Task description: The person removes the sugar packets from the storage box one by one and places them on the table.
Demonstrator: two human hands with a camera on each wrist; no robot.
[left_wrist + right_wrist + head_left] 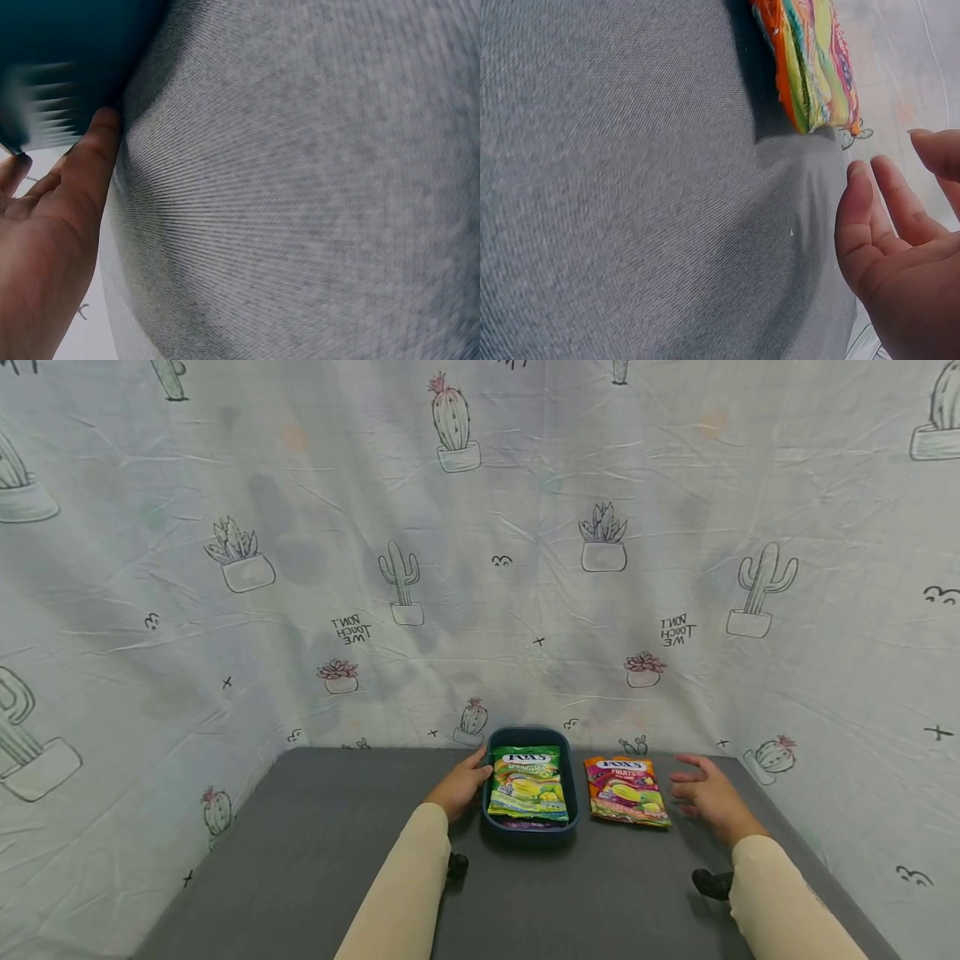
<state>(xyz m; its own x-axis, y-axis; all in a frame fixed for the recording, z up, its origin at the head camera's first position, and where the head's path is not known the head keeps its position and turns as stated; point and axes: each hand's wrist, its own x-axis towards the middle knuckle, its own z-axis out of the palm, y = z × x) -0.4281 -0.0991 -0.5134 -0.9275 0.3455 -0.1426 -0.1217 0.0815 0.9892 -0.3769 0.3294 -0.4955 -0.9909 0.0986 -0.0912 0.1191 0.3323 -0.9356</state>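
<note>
A dark blue plastic basket (530,837) with slots in its side stands on the grey table. A green bag of Fox's candy (528,783) lies in it, over a purple packet (525,823) that shows only at the near edge. My left hand (459,785) touches the basket's left side, its fingers fairly straight along the outer wall in the left wrist view. To the right of the basket, an orange and purple Fox's fruits candy bag (627,792) lies on the table. My right hand (712,797) is just right of that bag, apart from it, fingers spread and holding nothing.
The grey tabletop (337,835) ends at the back against a pale cactus-print curtain (510,602), which also hangs along both sides. A black wrist device (712,884) juts out below the right sleeve, and another (457,865) beside the left sleeve.
</note>
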